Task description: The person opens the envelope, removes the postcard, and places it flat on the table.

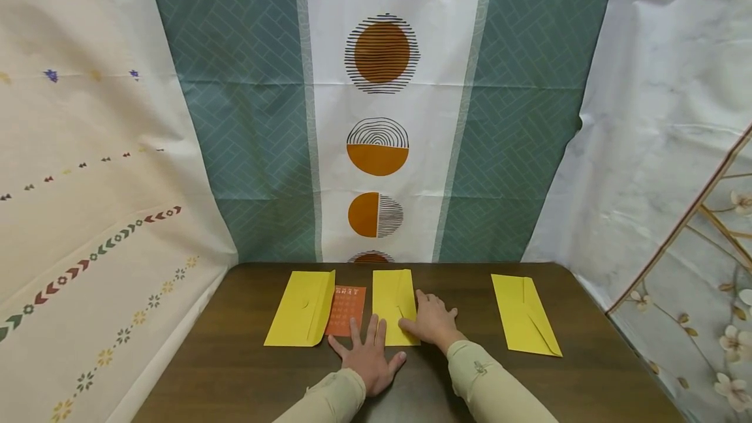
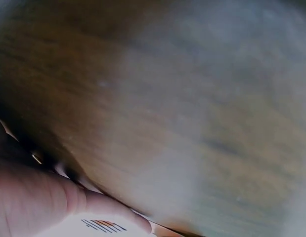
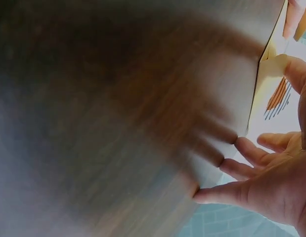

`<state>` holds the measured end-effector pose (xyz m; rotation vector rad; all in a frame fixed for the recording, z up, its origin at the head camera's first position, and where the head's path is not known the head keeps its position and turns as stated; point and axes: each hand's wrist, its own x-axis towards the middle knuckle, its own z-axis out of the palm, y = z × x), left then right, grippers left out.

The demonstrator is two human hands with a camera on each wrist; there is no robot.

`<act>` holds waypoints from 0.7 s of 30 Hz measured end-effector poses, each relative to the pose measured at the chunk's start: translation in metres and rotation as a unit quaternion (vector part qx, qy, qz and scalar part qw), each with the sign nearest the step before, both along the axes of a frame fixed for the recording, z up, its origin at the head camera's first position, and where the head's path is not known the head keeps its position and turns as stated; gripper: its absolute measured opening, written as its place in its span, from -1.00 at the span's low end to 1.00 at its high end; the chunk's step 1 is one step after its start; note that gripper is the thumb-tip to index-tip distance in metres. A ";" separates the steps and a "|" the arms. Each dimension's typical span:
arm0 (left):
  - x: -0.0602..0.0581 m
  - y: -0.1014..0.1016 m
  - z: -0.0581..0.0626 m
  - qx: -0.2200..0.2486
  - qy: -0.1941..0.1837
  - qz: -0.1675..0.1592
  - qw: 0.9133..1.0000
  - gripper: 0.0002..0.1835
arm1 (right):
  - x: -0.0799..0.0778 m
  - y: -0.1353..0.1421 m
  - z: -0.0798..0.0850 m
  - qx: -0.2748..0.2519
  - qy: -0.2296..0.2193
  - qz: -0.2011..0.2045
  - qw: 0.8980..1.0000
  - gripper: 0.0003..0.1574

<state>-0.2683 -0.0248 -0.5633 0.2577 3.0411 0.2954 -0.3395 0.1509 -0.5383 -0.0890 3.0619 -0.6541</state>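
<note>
Three yellow envelopes lie on the dark wooden table; the middle envelope (image 1: 390,289) is between my hands. My left hand (image 1: 370,364) has its fingers spread, with fingertips by the lower left of that envelope and near the orange-red card (image 1: 346,311). Across the envelope's right edge reaches my right hand (image 1: 436,322), its thumb on the flap side and its other fingers spread on the wood. In the right wrist view the right hand (image 3: 276,177) touches the tabletop with extended fingertips. Only the thumb side of the left hand (image 2: 44,200) shows in the left wrist view.
The left envelope (image 1: 299,309) partly overlaps the card, which bears pale printed marks. Farther right lies the third envelope (image 1: 524,313), slightly slanted. A patterned green and white cloth (image 1: 252,116) hangs behind the table (image 1: 217,371), with pale fabrics at both sides.
</note>
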 end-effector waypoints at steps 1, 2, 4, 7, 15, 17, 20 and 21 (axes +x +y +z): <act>-0.001 0.000 -0.001 0.001 -0.001 0.000 1.000 -0.01 | 0.001 0.001 0.001 -0.003 -0.001 -0.002 1.000 0.16; -0.002 0.001 -0.002 0.002 -0.001 0.001 1.000 -0.01 | 0.001 0.002 0.002 -0.006 -0.004 -0.004 1.000 0.17; -0.003 0.001 -0.006 0.002 0.000 0.001 1.000 -0.01 | 0.002 0.003 0.003 -0.013 -0.008 -0.007 1.000 0.18; -0.006 0.002 -0.010 0.002 -0.003 0.002 1.000 -0.01 | 0.002 0.007 0.003 -0.017 -0.013 -0.009 1.000 0.18; -0.009 0.000 -0.013 0.010 0.006 0.002 1.000 0.00 | 0.000 0.022 0.007 -0.029 -0.014 -0.007 0.999 0.13; -0.009 -0.001 -0.015 0.013 0.010 0.003 1.000 0.00 | -0.001 0.026 0.006 -0.032 -0.013 -0.006 0.999 0.10; -0.010 -0.001 -0.018 0.014 0.011 0.006 1.000 0.00 | 0.000 0.031 0.006 -0.030 -0.011 -0.004 0.999 0.06; -0.010 -0.001 -0.019 0.014 0.011 0.006 1.000 0.00 | 0.001 0.033 0.005 -0.029 -0.008 -0.003 1.000 0.06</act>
